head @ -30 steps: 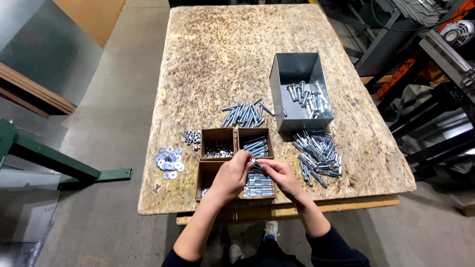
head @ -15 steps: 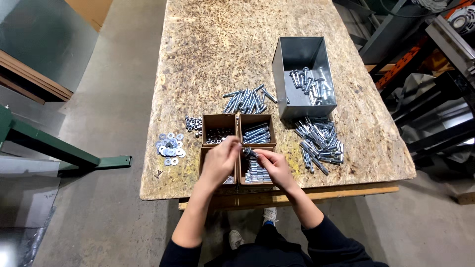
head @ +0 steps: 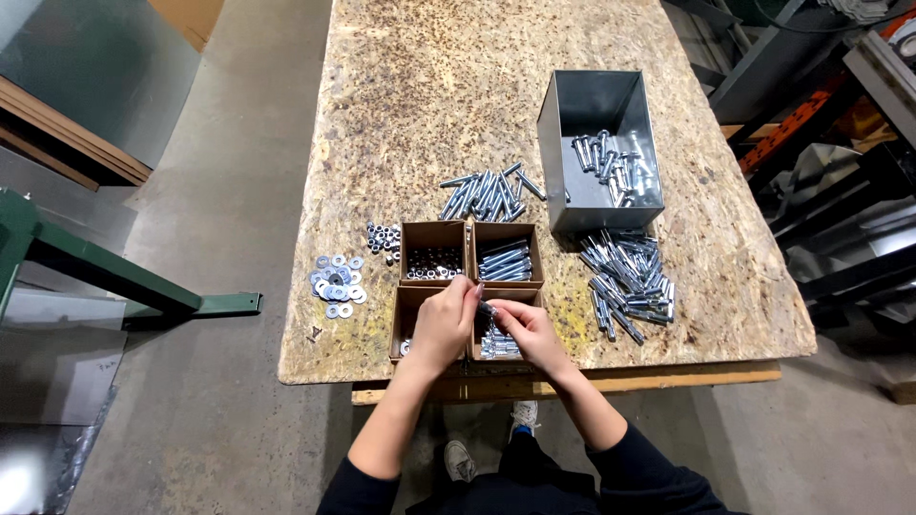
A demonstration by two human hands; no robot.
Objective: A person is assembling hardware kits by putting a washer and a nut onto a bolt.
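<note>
Since half a second ago your hands have drawn a little closer together over the near boxes, and your head has tipped so the desk (head: 429,114) sits lower in view; your left hand (head: 444,324) now has its fingers curled and pressed together at the tips, pinching one end of a small bolt (head: 487,309); your right hand (head: 523,334) meets it from the other side, fingertips closed on the same bolt; whether a nut sits on it you cannot tell from here.

The bolt hangs just above the divide between the two near cardboard boxes (head: 506,298), close to the desk's near edge; behind them the far-left box (head: 433,250) holds small dark nuts and the far-right box (head: 508,254) holds bolts laid side by side.

Toward the desk's left edge lie flat washers (head: 337,284), with a small heap of nuts (head: 384,238) just beside the far-left box; a fan of loose bolts (head: 487,193) lies mid-desk; a grey metal bin (head: 599,143) with bolts inside stands toward the right edge, and a larger pile of bolts (head: 630,278) lies just in front of it.
</note>
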